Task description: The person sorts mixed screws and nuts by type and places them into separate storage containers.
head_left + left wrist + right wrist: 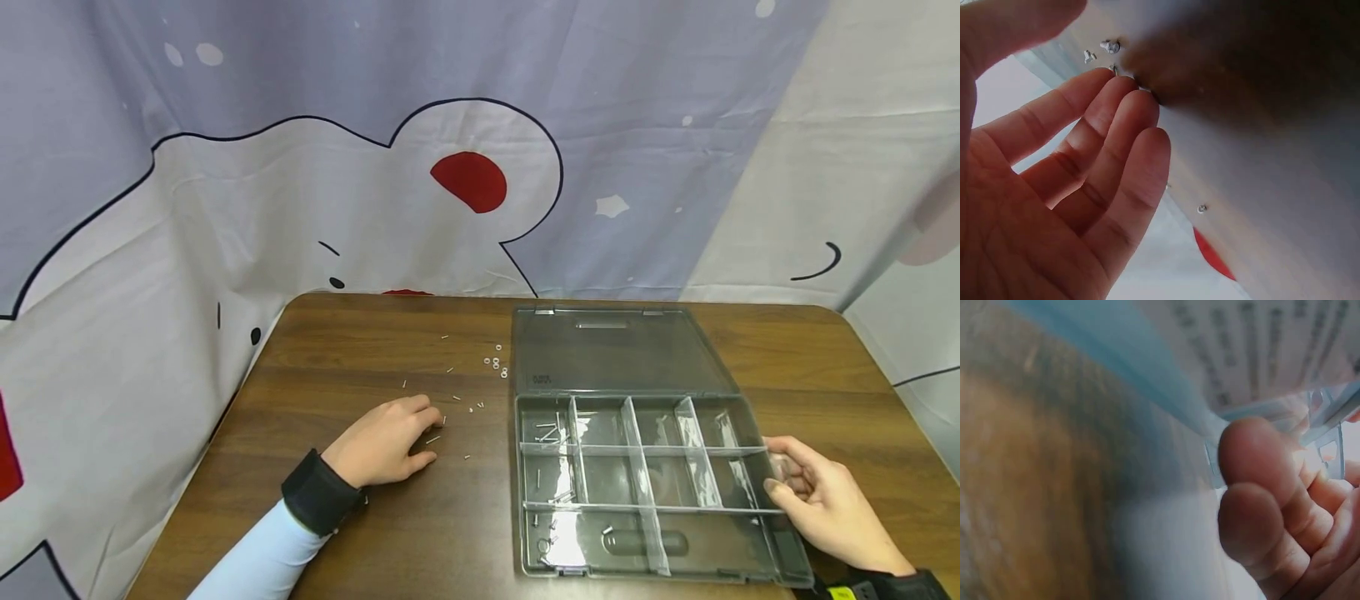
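Note:
My left hand (390, 442) rests on the wooden table with fingers gently bent and thumb held apart. Its fingertips touch down among small loose screws (432, 440). In the left wrist view several screws (1110, 45) lie right at the fingertips (1137, 103). My right hand (832, 504) grips the right side of a clear grey compartment box (606, 479), thumb on the rim and fingers beneath. The box's lid (615, 358) lies folded back. Screws sit in its left compartments. A printed label (1260, 350) on the box shows above the right fingers in the right wrist view.
Several small white rings (496, 363) lie beside the lid's left edge. More screws are scattered over the table (337, 342) ahead of the left hand. A patterned curtain (300, 200) hangs behind the table's far edge.

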A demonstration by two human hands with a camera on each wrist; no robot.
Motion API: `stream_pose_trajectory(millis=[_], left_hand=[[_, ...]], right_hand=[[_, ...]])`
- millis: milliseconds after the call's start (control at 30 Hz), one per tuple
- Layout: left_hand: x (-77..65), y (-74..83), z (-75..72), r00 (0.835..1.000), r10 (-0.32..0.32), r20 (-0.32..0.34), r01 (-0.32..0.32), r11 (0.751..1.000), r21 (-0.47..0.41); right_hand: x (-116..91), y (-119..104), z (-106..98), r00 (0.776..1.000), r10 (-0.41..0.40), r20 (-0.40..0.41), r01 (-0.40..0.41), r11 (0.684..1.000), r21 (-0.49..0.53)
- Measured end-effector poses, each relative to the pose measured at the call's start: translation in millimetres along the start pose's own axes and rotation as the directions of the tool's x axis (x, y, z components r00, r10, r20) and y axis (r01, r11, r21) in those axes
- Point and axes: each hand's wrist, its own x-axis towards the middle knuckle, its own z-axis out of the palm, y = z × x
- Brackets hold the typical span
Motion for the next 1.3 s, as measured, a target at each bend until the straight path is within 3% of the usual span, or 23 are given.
stream_pose_trajectory(millis=[400, 567, 800, 1100, 1300], left_hand=[[8.2, 5.1, 7.0, 0.996, 0.029, -0.08, -0.027, 0.999, 0.032], [13.8, 6.7, 7.5, 0.997, 0.037, -0.071, -0.033, 0.998, 0.054], [20.8, 7.0, 8.0, 0.996, 0.063, -0.065, -0.058, 0.996, 0.07], [52.6, 28.4, -27.2, 0.976, 0.154, -0.151, -0.142, 0.986, 0.088], [74.5, 50.6, -42.5, 0.96, 0.243, -0.142, -0.232, 0.969, 0.089]], right_hand=[[0.1, 0.5, -0.3, 0.998, 0.024, 0.065, -0.025, 1.0, 0.006], [-1.3, 3.4, -0.8, 0.995, 0.036, 0.097, -0.038, 0.999, 0.022], [-1.3, 3.9, -3.9, 0.982, 0.118, 0.145, -0.113, 0.993, -0.04], [-1.6, 2.1, -5.8, 0.968, 0.18, 0.176, -0.168, 0.982, -0.08], [0.3, 1.7, -5.5, 0.96, 0.192, 0.205, -0.182, 0.981, -0.069]])
